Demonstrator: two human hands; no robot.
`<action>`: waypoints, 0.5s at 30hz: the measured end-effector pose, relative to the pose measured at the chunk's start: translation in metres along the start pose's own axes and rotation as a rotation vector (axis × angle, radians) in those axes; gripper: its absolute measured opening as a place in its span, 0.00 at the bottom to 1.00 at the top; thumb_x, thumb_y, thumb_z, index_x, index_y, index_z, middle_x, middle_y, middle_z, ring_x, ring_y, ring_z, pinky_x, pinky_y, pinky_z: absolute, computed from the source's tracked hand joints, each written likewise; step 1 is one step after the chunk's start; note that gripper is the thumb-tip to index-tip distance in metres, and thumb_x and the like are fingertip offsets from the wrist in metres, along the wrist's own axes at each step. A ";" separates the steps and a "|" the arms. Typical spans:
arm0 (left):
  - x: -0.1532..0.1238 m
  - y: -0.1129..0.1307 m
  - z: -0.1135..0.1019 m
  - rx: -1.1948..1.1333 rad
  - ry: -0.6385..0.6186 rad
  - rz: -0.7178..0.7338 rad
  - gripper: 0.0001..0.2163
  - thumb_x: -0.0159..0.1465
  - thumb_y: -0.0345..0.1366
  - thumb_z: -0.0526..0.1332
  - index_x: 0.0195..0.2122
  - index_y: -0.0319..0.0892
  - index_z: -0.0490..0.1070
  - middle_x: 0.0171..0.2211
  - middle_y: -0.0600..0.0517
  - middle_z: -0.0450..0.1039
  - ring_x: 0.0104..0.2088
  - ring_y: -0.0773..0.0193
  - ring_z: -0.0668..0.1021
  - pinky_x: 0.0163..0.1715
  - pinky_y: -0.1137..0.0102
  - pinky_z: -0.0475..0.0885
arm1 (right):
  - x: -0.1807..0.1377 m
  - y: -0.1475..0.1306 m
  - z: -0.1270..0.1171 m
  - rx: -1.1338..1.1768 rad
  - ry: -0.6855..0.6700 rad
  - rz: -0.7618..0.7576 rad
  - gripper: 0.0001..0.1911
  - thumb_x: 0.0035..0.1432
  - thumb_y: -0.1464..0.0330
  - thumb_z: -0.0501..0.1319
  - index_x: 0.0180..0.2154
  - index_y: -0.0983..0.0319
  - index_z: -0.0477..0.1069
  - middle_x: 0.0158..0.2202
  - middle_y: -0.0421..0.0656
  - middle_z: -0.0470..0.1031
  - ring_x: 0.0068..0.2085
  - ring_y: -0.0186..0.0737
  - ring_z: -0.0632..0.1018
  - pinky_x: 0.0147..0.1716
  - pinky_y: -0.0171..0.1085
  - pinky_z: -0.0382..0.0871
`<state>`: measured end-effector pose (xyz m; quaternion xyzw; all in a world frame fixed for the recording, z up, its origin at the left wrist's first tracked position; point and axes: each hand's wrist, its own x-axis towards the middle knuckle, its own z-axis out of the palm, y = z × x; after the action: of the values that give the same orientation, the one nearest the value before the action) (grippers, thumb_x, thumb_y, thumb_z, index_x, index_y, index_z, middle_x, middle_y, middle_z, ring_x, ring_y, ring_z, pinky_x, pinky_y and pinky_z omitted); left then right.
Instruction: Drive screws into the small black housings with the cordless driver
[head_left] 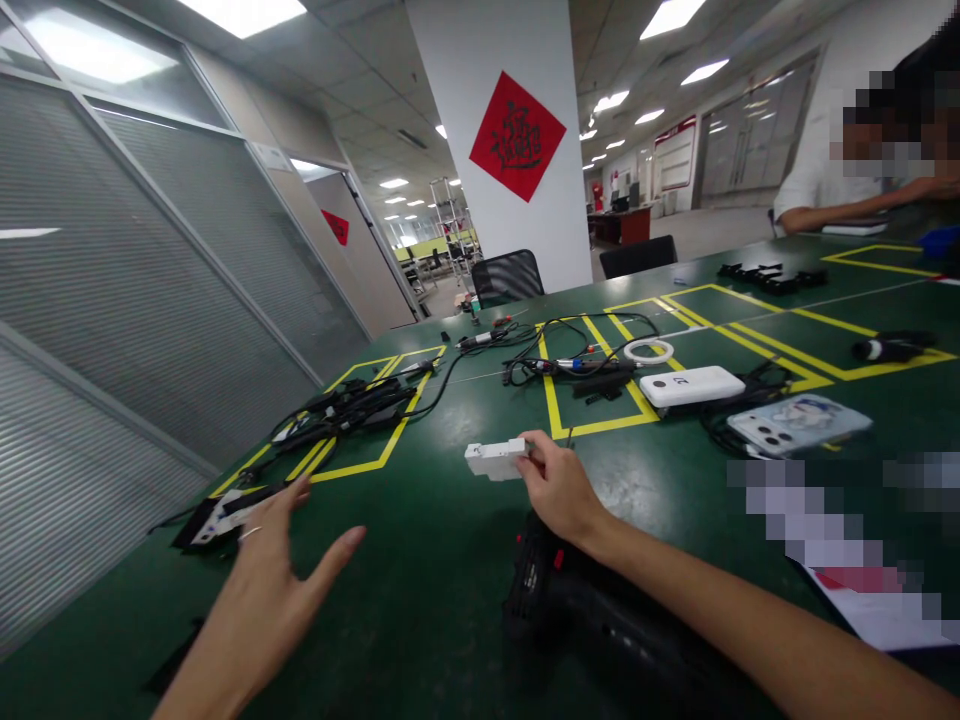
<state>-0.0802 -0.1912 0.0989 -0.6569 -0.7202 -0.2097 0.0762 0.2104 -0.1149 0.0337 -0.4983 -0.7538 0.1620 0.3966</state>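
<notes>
My right hand (pixel 559 487) pinches one end of a small white plastic part (pixel 495 458) and holds it just above the green table (pixel 420 560). My left hand (pixel 262 590) hovers over the table's near left with its fingers spread, holding nothing. It is nearest to a dark flat piece with a white face (pixel 217 517) lying at the table's left edge. Under my right forearm lies a black power tool (pixel 577 610).
Black cables and parts (pixel 345 408) lie in yellow-taped boxes at the left. More cables (pixel 570 350), a white ring (pixel 649 351), a white device (pixel 691 385) and a phone (pixel 799 422) sit to the right. Another person (pixel 862 180) sits at the far right corner. Papers (pixel 877 600) lie near right.
</notes>
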 end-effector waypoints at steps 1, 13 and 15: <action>0.002 0.025 0.002 -0.031 -0.027 0.106 0.33 0.58 0.51 0.52 0.61 0.47 0.44 0.61 0.47 0.53 0.60 0.51 0.60 0.58 0.53 0.58 | -0.002 -0.003 0.000 0.002 -0.012 -0.018 0.12 0.63 0.67 0.48 0.48 0.60 0.62 0.34 0.42 0.78 0.32 0.39 0.77 0.30 0.32 0.61; 0.035 0.125 0.047 0.128 -0.391 0.504 0.15 0.63 0.38 0.48 0.51 0.46 0.61 0.39 0.48 0.74 0.37 0.55 0.78 0.36 0.64 0.71 | -0.012 -0.018 0.000 -0.094 -0.078 -0.131 0.15 0.61 0.67 0.50 0.50 0.59 0.62 0.34 0.43 0.79 0.33 0.43 0.79 0.31 0.35 0.61; 0.035 0.108 0.037 0.105 -0.354 0.481 0.19 0.65 0.41 0.46 0.56 0.47 0.56 0.43 0.47 0.73 0.40 0.56 0.77 0.39 0.65 0.70 | -0.012 -0.017 0.000 -0.108 -0.073 -0.126 0.17 0.62 0.66 0.49 0.53 0.59 0.60 0.31 0.43 0.79 0.31 0.43 0.79 0.30 0.36 0.61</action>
<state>0.0275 -0.1385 0.1008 -0.8300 -0.5560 -0.0304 0.0308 0.2018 -0.1330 0.0394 -0.4643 -0.8053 0.1139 0.3506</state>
